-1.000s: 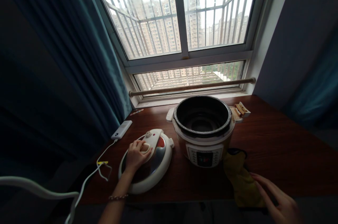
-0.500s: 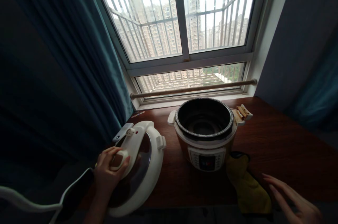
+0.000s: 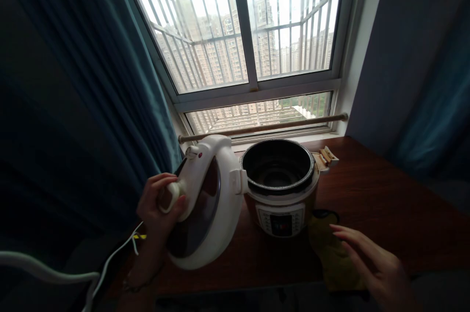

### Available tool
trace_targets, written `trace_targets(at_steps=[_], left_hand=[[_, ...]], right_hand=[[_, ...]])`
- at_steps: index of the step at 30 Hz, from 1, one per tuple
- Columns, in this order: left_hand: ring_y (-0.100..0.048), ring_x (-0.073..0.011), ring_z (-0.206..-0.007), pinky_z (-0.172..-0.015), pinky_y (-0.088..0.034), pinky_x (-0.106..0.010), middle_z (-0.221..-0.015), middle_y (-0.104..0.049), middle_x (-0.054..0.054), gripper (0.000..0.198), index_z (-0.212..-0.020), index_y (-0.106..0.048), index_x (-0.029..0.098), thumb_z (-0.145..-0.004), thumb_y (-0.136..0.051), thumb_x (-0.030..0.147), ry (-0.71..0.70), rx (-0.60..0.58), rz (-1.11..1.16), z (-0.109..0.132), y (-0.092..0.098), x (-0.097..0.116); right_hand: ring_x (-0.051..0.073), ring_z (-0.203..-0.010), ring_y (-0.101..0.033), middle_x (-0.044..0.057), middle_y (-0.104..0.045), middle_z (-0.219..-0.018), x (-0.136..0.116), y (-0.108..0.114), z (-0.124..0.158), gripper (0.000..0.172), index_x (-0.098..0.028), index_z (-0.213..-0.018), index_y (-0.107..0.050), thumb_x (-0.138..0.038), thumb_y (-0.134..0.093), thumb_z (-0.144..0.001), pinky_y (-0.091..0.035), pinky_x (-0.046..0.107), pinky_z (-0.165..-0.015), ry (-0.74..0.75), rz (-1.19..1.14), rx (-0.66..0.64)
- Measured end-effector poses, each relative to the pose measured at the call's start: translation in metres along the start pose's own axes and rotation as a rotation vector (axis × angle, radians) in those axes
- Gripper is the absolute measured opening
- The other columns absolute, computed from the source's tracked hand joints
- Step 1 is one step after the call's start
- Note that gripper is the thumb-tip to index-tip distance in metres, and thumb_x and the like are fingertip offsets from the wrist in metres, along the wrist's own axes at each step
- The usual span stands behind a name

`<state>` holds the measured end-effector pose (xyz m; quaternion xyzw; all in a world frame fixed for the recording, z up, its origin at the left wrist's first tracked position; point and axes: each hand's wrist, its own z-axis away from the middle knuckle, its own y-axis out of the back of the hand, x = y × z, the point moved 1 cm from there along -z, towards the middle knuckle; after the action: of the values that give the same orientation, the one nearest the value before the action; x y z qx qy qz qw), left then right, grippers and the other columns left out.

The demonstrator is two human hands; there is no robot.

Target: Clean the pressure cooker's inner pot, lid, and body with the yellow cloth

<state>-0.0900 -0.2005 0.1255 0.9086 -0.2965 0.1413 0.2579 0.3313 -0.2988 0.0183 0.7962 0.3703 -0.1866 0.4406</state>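
Observation:
My left hand (image 3: 159, 209) grips the knob of a white pressure cooker lid (image 3: 223, 219), which is tilted up beside the cooker. The lid's rim overlaps the left side of the electric pressure cooker (image 3: 281, 221) in the view; whether they touch I cannot tell. Uncovered, the cooker shows its black inner pot (image 3: 277, 167), with nothing visible inside. My right hand (image 3: 370, 258) hovers at the lower right, fingers stretched out and holding nothing. Just left of it and partly behind it lies a yellow-green cloth (image 3: 330, 248) with a dark edge, in front of the cooker.
The brown wooden table (image 3: 370, 189) stands against a barred window (image 3: 253, 90). A horizontal rail (image 3: 268, 127) runs across the window's lower part. Blue curtains (image 3: 110, 91) hang at the left, and a white cord (image 3: 47, 265) crosses the lower left.
My left hand has raised the lid and brought it right, toward the cooker, tilting it. My right hand has moved left, over the cloth's edge. The view has shifted slightly.

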Motion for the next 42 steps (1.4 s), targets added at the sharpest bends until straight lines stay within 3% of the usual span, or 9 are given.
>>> trace_targets(at_steps=[5,12,18,22,27,33,42], left_hand=[[-0.055,-0.0194,-0.088,-0.080,-0.043,-0.032,-0.100,-0.056,-0.005,0.033,-0.093,-0.059,0.019,-0.064,-0.066,0.033,-0.130,-0.047,0.174,-0.032,-0.049,0.027],[-0.055,-0.0185,-0.087,-0.079,-0.044,-0.032,-0.093,-0.057,-0.002,0.029,-0.090,-0.059,0.021,-0.066,-0.067,0.035,-0.192,-0.171,0.114,-0.058,-0.123,0.083],[-0.054,-0.0197,-0.082,-0.077,-0.044,-0.033,-0.085,-0.057,-0.003,0.032,-0.086,-0.060,0.021,-0.066,-0.066,0.046,-0.210,-0.238,0.009,-0.065,-0.172,0.120],[-0.053,-0.0205,-0.085,-0.079,-0.044,-0.033,-0.088,-0.057,-0.004,0.033,-0.085,-0.060,0.022,-0.066,-0.065,0.049,-0.221,-0.295,-0.034,-0.068,-0.197,0.130],[-0.052,-0.0215,-0.086,-0.080,-0.043,-0.034,-0.087,-0.056,-0.004,0.035,-0.084,-0.060,0.022,-0.066,-0.063,0.052,-0.237,-0.340,-0.110,-0.065,-0.211,0.129],[-0.052,-0.0219,-0.087,-0.081,-0.043,-0.034,-0.089,-0.056,-0.005,0.037,-0.087,-0.060,0.023,-0.067,-0.062,0.054,-0.248,-0.372,-0.143,-0.062,-0.212,0.129],[-0.052,-0.0223,-0.085,-0.079,-0.043,-0.035,-0.087,-0.055,-0.005,0.039,-0.087,-0.060,0.023,-0.068,-0.060,0.057,-0.265,-0.371,-0.152,-0.065,-0.215,0.119]], right_hand=[[0.018,-0.101,-0.060,0.002,-0.063,-0.110,-0.016,0.011,-0.030,0.021,-0.027,-0.104,-0.059,-0.027,-0.047,-0.086,-0.050,0.029,-0.087,0.015,-0.036,-0.028],[0.021,-0.110,-0.054,0.006,-0.059,-0.117,-0.026,0.037,-0.114,0.034,-0.023,-0.119,-0.050,-0.026,-0.049,-0.086,-0.044,0.035,-0.094,0.206,0.007,0.080],[0.026,-0.118,-0.047,0.013,-0.053,-0.125,0.006,0.044,-0.173,0.049,-0.015,-0.125,-0.047,-0.039,-0.053,-0.083,-0.039,0.042,-0.099,0.267,0.108,0.000],[0.028,-0.120,-0.045,0.015,-0.056,-0.121,0.039,0.039,-0.194,0.043,-0.012,-0.118,-0.054,-0.037,-0.053,-0.083,-0.037,0.044,-0.100,0.256,0.162,-0.086],[0.026,-0.112,-0.053,0.011,-0.060,-0.116,0.059,0.031,-0.201,0.035,-0.017,-0.115,-0.057,-0.028,-0.054,-0.082,-0.042,0.041,-0.094,0.199,0.124,-0.121],[0.025,-0.103,-0.059,0.008,-0.064,-0.110,0.069,0.023,-0.200,0.038,-0.019,-0.116,-0.058,-0.025,-0.058,-0.078,-0.046,0.037,-0.087,0.105,0.097,-0.103],[0.024,-0.100,-0.060,0.009,-0.065,-0.108,0.058,0.025,-0.202,0.038,-0.016,-0.117,-0.057,-0.022,-0.055,-0.079,-0.047,0.035,-0.084,0.061,0.153,-0.107]])
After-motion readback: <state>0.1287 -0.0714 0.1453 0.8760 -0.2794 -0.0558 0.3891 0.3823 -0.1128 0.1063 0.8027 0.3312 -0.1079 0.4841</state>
